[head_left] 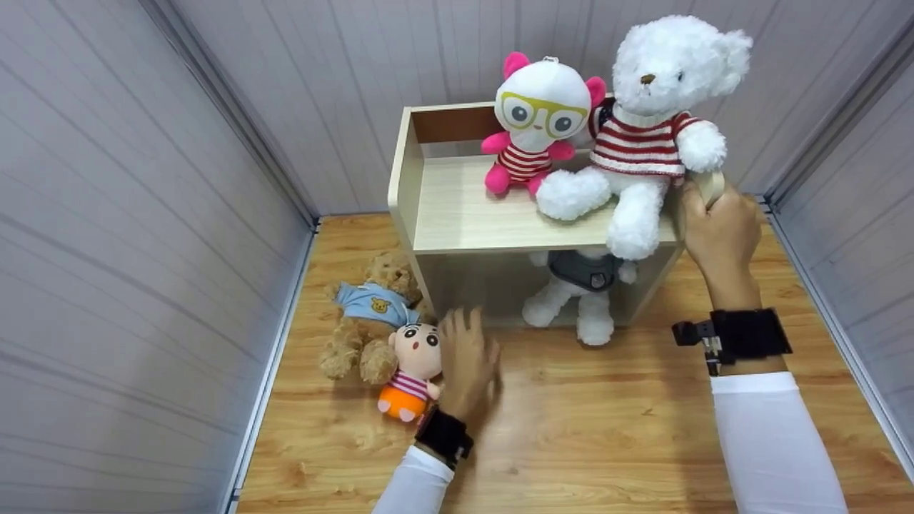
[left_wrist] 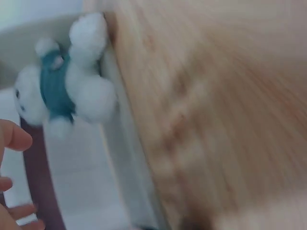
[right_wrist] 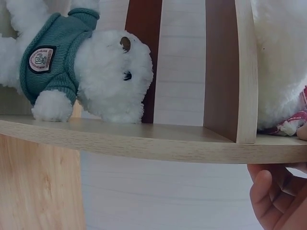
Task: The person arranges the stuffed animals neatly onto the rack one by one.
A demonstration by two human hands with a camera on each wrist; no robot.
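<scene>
A pale wooden shelf unit (head_left: pixel 401 178) stands on the wood floor against the back wall. My right hand (head_left: pixel 717 228) grips its right side panel, and my fingers (right_wrist: pixel 273 196) curl under the board (right_wrist: pixel 144 141). On the upper board sit a white bear in a red-striped sweater (head_left: pixel 643 128) and a pink-eared plush with glasses (head_left: pixel 539 114). A white bear in a teal sweater (head_left: pixel 582 285) (right_wrist: pixel 86 67) (left_wrist: pixel 62 91) sits in the lower compartment. My left hand (head_left: pixel 465 357) hovers with fingers spread, holding nothing, right beside a small doll in orange trousers (head_left: pixel 414 364).
A brown bear in a blue shirt (head_left: pixel 364 314) lies on the floor left of the shelf, touching the doll. Grey panelled walls close in on the left, back and right. Bare floor (head_left: pixel 607 428) stretches in front of the shelf. The left wrist view is motion-blurred.
</scene>
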